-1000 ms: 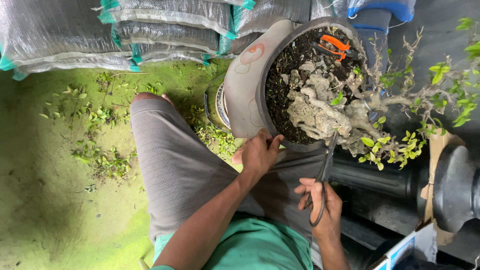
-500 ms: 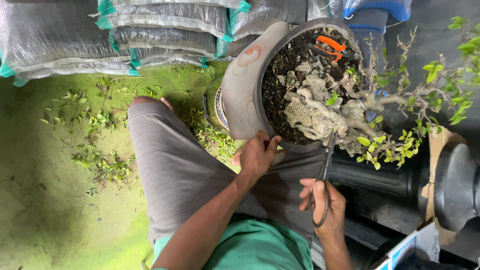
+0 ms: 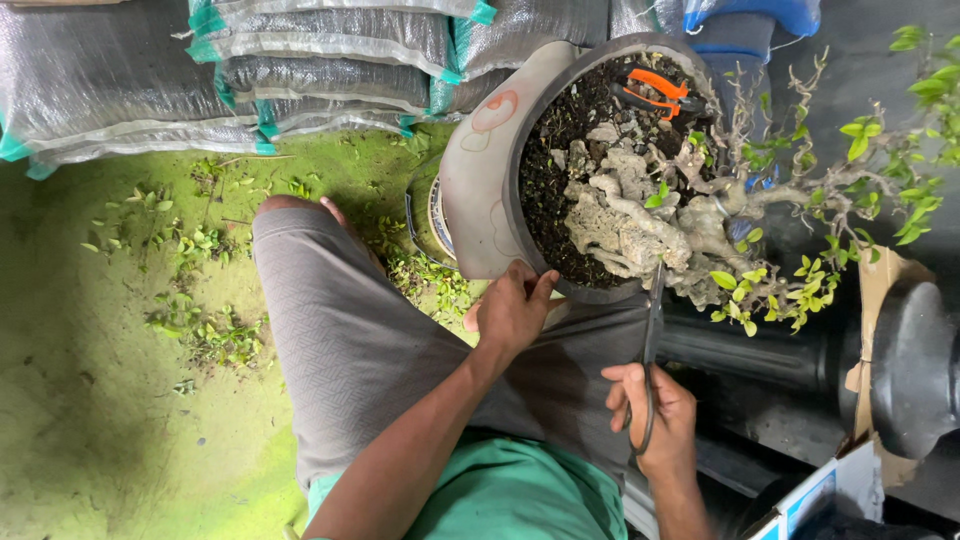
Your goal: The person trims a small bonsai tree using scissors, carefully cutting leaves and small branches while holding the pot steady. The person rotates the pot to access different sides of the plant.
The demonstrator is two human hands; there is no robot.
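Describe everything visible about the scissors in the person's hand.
The scissors are long, slim and dark, apparently metal. The right hand holds their loop handles, fingers through them. The blades point up toward the gnarled trunk base of the small potted tree, tips at the pale roots. Whether the blades are parted cannot be told.
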